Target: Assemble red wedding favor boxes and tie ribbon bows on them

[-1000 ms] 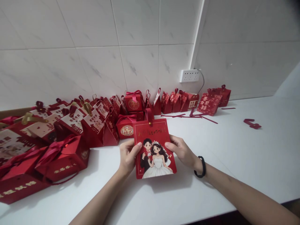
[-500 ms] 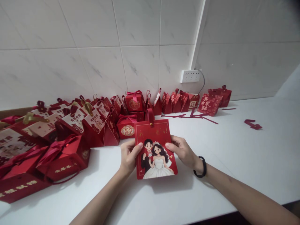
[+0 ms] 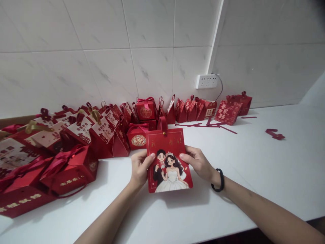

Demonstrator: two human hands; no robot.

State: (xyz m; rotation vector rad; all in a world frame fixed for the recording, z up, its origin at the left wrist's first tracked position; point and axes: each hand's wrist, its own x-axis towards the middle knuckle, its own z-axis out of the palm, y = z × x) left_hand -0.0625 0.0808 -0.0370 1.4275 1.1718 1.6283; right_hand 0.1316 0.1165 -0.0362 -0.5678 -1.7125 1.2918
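Observation:
Between both hands I hold a red wedding gift box, its front panel facing me, printed with a cartoon bride and groom and faint gold characters. A red ribbon loop with a gold stud stands up from its top edge. My left hand grips the left side, thumb on the front. On the right side my right hand does likewise, a black band around that wrist. The fingers behind the panel are hidden, and so is the back of the box. It is held above the white table, casting a shadow.
Several red gift boxes crowd the left, with a ribbon-tied box nearest. A row of small boxes lines the wall. Loose red ribbon strips and a ribbon loop lie on the white table. A power strip is on the tiled wall.
Almost nothing differs. The view has shifted very slightly; both hands keep the same hold on the gift box.

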